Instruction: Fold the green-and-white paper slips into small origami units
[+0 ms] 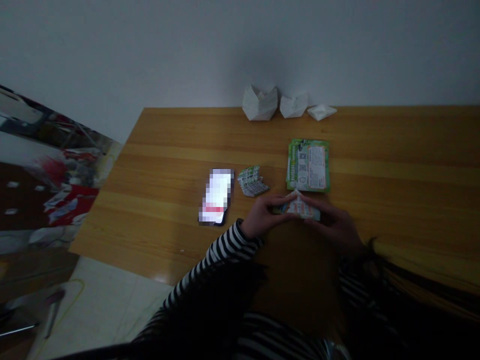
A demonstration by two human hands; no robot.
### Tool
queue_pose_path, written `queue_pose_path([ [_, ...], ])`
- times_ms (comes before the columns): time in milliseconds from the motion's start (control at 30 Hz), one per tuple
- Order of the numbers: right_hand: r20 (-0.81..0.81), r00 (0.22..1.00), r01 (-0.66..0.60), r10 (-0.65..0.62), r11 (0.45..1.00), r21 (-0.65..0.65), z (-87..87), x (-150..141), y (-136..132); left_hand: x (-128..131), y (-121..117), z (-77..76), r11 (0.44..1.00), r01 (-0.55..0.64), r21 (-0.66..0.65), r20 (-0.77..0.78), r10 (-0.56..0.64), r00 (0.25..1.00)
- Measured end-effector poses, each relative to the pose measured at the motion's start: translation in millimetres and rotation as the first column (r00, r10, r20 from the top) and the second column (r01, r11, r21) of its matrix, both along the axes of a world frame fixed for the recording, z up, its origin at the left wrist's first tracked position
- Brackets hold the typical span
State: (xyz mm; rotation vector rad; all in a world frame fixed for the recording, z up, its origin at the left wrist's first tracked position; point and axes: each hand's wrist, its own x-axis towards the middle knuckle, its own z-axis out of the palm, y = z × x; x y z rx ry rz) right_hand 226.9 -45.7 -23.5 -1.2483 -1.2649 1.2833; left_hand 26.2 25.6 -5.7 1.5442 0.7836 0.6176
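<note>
A small folded piece of printed paper (298, 206), peaked at the top, is pinched between my two hands just above the table. My left hand (264, 216) grips its left side with thumb and fingers. On the other side, my right hand (333, 222) holds the right edge the same way. Right behind the paper lies a stack of green printed leaflets (308, 166). To the left of it stands a folded printed paper shape (252, 181), and beyond that a phone (216, 196) with a lit, blurred-out screen.
Against the wall at the table's back edge stand three white folded paper shapes: a large one (260, 103), a middle one (294, 106) and a small boat-like one (321, 111). The wooden table (168, 150) ends at the left, where red bags (71, 205) and clutter lie beyond.
</note>
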Motion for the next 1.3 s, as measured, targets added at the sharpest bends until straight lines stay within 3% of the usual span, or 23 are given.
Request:
queue_pose_path([
  [133, -0.022, 1.000, -0.019, 0.019, 1.000, 0.010, -1.8, -1, -1, 2, -1, -3.1, 0.999, -0.035, -0.020, 0.037, 0.035, 0.999],
  [267, -0.038, 0.999, 0.008, -0.008, 1.000, -0.009, -2.0, -4, -2, 2, -2, -12.1, 0.993, -0.099, 0.067, 0.031, 0.097, 0.995],
  [400, -0.026, 0.997, 0.071, -0.072, 0.997, -0.037, -1.9, -4, -2, 1, -1, -14.2, 0.991, -0.017, 0.134, 0.001, 0.017, 1.000],
  [500, -0.042, 0.996, 0.073, -0.075, 0.996, -0.050, -0.4, -2, -1, 0, -1, -11.3, 0.997, 0.022, 0.077, 0.033, -0.025, 0.999],
  [667, 0.002, 0.997, 0.077, -0.077, 0.996, -0.040, 6.2, -2, 1, 1, -2, -11.8, 0.998, -0.026, -0.061, 0.082, 0.031, 0.996],
  [800, 0.075, 0.992, 0.103, -0.099, 0.994, -0.048, 10.3, -4, 3, 0, -3, -14.0, 0.996, -0.038, -0.082, 0.080, 0.044, 0.996],
  [1000, 0.203, 0.944, 0.291, -0.258, 0.944, -0.154, 9.6, -8, 1, 1, -2, -10.8, 0.987, -0.046, -0.155, 0.056, 0.055, 0.997],
  [1167, 0.212, 0.919, 0.370, -0.332, 0.911, -0.182, 12.6, -10, 1, 0, 0, -10.1, 0.960, 0.004, -0.281, 0.090, 0.022, 0.996],
  [1300, 0.177, 0.932, 0.346, -0.315, 0.919, -0.187, 11.9, -10, 2, 3, -1, -10.3, 0.914, 0.003, -0.405, 0.196, 0.084, 0.977],
])
